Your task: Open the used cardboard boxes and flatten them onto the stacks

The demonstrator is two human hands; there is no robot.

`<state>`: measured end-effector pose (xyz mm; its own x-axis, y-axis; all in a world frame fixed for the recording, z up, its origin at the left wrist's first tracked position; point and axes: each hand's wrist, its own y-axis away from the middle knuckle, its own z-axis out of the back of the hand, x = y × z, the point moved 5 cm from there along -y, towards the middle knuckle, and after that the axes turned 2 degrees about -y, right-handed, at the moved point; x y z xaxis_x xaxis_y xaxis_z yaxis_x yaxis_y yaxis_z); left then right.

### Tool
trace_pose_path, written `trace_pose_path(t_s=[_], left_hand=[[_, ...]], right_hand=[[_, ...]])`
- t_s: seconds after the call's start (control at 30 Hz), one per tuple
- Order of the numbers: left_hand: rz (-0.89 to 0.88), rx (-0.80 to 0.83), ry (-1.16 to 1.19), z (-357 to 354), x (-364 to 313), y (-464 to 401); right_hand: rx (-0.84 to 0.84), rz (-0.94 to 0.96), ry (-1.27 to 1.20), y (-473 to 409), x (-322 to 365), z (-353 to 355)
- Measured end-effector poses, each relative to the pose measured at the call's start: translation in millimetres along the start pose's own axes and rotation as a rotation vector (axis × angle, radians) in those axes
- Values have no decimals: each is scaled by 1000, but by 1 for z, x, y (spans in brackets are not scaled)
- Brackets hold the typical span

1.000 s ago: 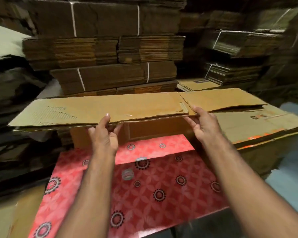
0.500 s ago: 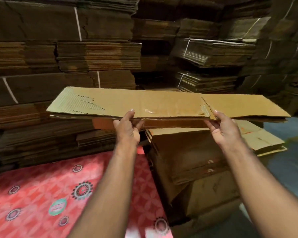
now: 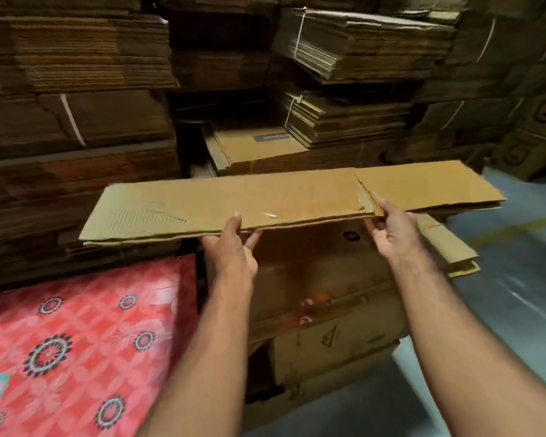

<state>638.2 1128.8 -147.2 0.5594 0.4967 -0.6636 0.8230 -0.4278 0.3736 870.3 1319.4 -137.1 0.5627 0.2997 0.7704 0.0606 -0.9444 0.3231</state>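
A flattened brown cardboard box (image 3: 297,200) is held level at chest height, its long side running left to right. My left hand (image 3: 232,247) pinches its near edge left of the middle, thumb on top and fingers underneath. My right hand (image 3: 393,230) grips the near edge further right, beside a taped seam. Right below the box lies a low stack of flattened boxes (image 3: 328,310), some with orange print. A second low stack (image 3: 259,149) with a dark label sits behind it.
Tall walls of strapped, bundled cardboard (image 3: 76,105) rise to the left and behind. More tied bundles (image 3: 360,42) fill the upper right. A red patterned sheet (image 3: 76,342) lies at lower left. Grey-blue floor (image 3: 517,279) shows at right.
I have turned to the right, carrying the flattened box with me. It has moved off the red sheet and now hangs over the low stack. Both hands keep the same hold.
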Motion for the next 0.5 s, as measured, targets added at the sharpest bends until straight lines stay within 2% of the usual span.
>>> trace_pose_path(t_s=[0.1,0.2,0.27,0.37,0.5], left_hand=[[211,-113,-144,46,73,1],[422,-139,-282,95,126,-5],[428,-136,-342,114,140,-12],[347,-218,-378,135,141,-25],[285,-316,-291,161,132,-31]], right_hand=[[-209,-67,156,-32,-36,54],[-281,-206,269,-38,-81,89],[-299,-253,330,-32,-100,103],[-285,-210,386,-36,-103,116],[-349,-140,479,-52,-86,135]])
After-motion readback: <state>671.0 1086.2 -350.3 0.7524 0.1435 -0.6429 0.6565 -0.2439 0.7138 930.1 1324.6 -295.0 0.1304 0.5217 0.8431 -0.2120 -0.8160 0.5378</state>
